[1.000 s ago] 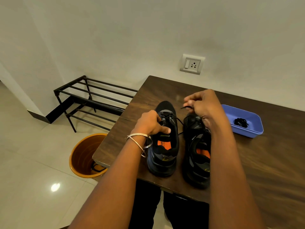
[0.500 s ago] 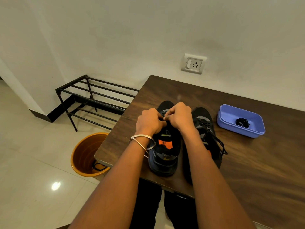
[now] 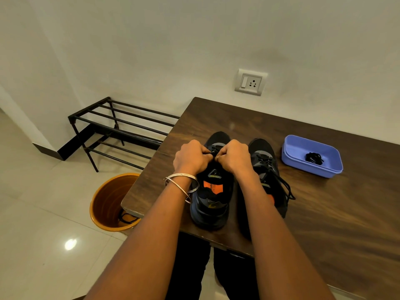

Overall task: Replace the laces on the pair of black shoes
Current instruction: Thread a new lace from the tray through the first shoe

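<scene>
Mid-task, by the look of things, with the work centred on the left shoe (image 3: 213,191) of the pair standing side by side, toes toward the wall, near the front edge of the wooden table (image 3: 324,213). Left hand (image 3: 191,156) and right hand (image 3: 234,155) both curled over the forward lacing of that shoe, knuckles nearly touching, fingertips pinching a black lace (image 3: 213,152) between them; hard to tell whether threading an eyelet or drawing the lace tight, since the fingers hide the eyelets. Right shoe (image 3: 267,169) just beside it, already laced across the upper, with loose ends (image 3: 287,189) trailing down its outer side and not tied. Further right on the table, well apart from the shoes, a blue tray (image 3: 292,152) holding a small black bundle of lace (image 3: 313,158), probably one of the spare or removed laces, though which cannot be told. On the floor by the table corner, an orange bin (image 3: 104,204) with a black cord-like thing (image 3: 127,217) at the bottom, possibly a discarded lace. Likely remaining: finishing the left shoe's lacing, then tidying or tying the ends on both. Behind the bin, a black metal rack (image 3: 112,126) against the wall.
</scene>
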`<move>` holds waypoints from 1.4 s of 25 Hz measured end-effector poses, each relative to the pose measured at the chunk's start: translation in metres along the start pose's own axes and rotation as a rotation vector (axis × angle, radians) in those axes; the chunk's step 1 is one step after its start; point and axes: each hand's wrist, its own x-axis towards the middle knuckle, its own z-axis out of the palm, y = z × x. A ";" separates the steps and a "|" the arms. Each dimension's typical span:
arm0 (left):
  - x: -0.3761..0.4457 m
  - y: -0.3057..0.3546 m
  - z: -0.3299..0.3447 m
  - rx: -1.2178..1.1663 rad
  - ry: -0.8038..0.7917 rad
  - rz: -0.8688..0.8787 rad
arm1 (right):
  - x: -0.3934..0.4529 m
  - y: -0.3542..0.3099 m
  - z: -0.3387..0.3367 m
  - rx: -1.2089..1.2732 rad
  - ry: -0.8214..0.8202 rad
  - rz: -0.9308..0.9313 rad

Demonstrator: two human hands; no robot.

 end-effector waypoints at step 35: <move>0.018 -0.018 -0.006 -0.237 -0.217 0.040 | -0.004 0.002 0.018 0.162 0.142 0.107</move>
